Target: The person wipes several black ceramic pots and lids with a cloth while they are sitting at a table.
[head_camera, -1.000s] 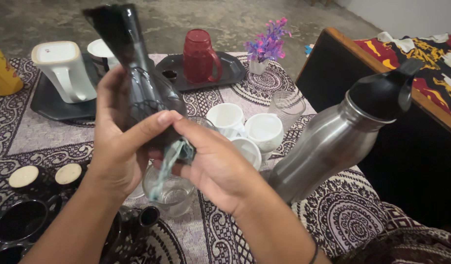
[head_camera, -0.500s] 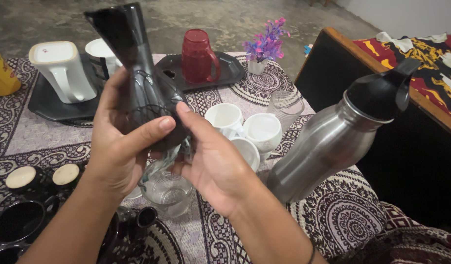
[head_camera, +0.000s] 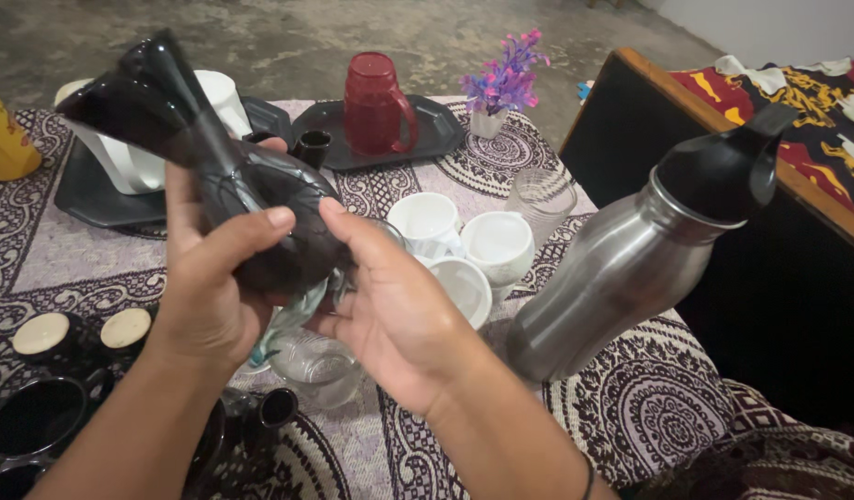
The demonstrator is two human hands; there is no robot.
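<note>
Patterned tablecloth [head_camera: 38, 250] over concrete floor [head_camera: 371, 28]; left hand [head_camera: 209, 287] and right hand [head_camera: 399, 310] grasp black jug [head_camera: 214, 176].

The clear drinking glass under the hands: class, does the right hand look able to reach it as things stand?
Probably yes, once freed: the right hand is pressed against the black glossy vase, and the clear drinking glass sits just below with nothing between.

Steel bottle [head_camera: 621, 278] beside crowded cups [head_camera: 464, 250]
</note>
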